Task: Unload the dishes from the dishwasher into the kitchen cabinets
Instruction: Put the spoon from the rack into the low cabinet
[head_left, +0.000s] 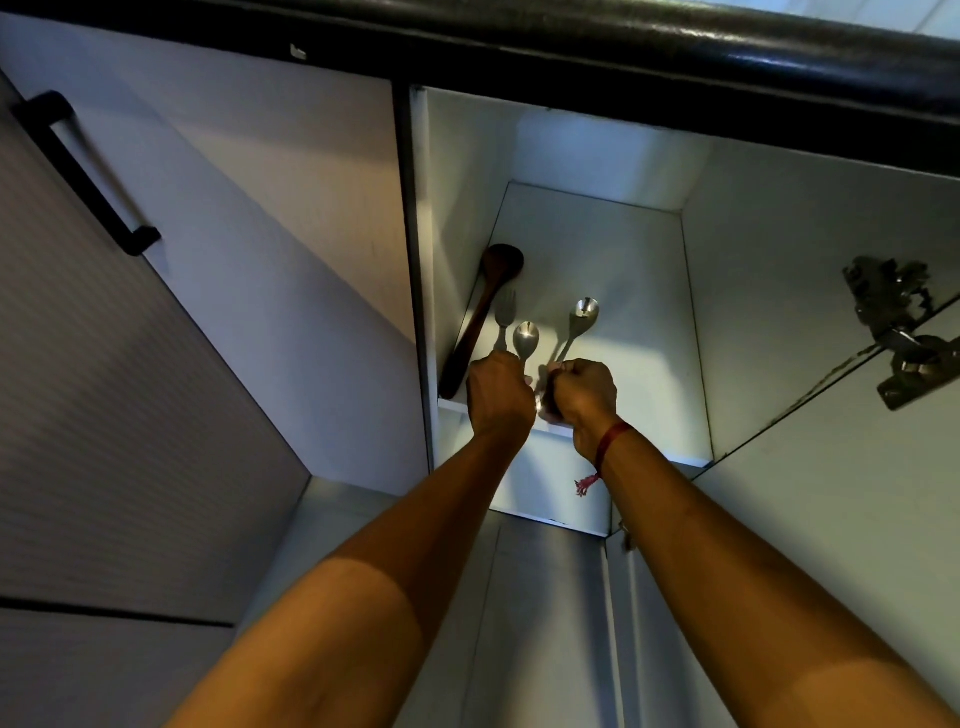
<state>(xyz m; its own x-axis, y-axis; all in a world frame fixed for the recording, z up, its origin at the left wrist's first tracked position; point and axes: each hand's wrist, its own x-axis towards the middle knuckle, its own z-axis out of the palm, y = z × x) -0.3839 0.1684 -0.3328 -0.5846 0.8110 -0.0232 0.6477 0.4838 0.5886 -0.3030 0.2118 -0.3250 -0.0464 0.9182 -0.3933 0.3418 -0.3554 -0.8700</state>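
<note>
I look up into an open white upper cabinet (597, 156). My left hand (498, 395) is raised to the shelf edge and grips a steel fork (505, 312) and a steel spoon (525, 339), both pointing up. Beside it, my right hand (582, 397) is closed on the handle of a second steel spoon (583, 314). A dark wooden spoon (483, 312) leans against the cabinet's left inner wall, untouched. The handles are hidden inside my fists.
The closed cabinet door (208, 260) on the left carries a black bar handle (83, 171). The open door (857, 519) stands at the right with metal hinges (898, 332). A black ledge (623, 47) runs across the top. A red thread bracelet (608, 447) is on my right wrist.
</note>
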